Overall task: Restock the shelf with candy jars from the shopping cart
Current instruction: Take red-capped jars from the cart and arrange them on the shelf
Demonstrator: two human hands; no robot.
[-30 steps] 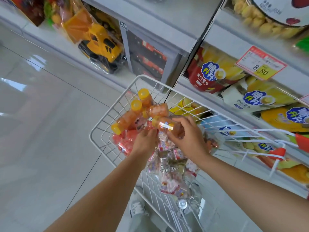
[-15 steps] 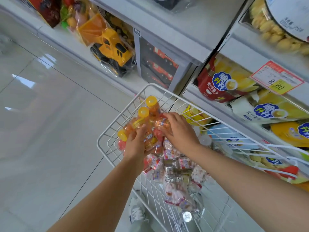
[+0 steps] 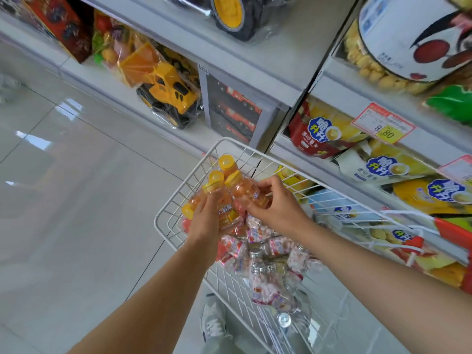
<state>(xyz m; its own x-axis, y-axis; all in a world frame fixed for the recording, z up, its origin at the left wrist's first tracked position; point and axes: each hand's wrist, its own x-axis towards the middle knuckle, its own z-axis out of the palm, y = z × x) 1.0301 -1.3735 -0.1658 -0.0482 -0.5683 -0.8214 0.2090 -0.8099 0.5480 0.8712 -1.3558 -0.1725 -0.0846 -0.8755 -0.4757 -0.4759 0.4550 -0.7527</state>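
Note:
A white wire shopping cart (image 3: 178, 200) stands before the shelves and holds several candy jars. At its far end lie orange jars with yellow caps (image 3: 226, 164); nearer me lie pink-and-white jars with silver caps (image 3: 258, 267). My left hand (image 3: 207, 221) grips one orange jar (image 3: 226, 213) inside the cart. My right hand (image 3: 275, 205) grips another orange jar (image 3: 249, 192) right beside it, cap pointing to the far left. Both hands are close together above the pile.
Grey shelves (image 3: 255, 60) rise beyond the cart. A bagged yellow toy truck (image 3: 166, 93) and toy boxes (image 3: 232, 111) sit at left. Snack bags (image 3: 319, 131) and a price tag (image 3: 383, 122) fill the right shelves. A glossy tiled floor (image 3: 63, 200) spreads to the left. My shoe (image 3: 212, 320) shows under the cart.
My right hand has drawn its orange jar towards the cart's far end next to the left hand, which has taken hold of another orange jar. The view has tilted up towards the shelves.

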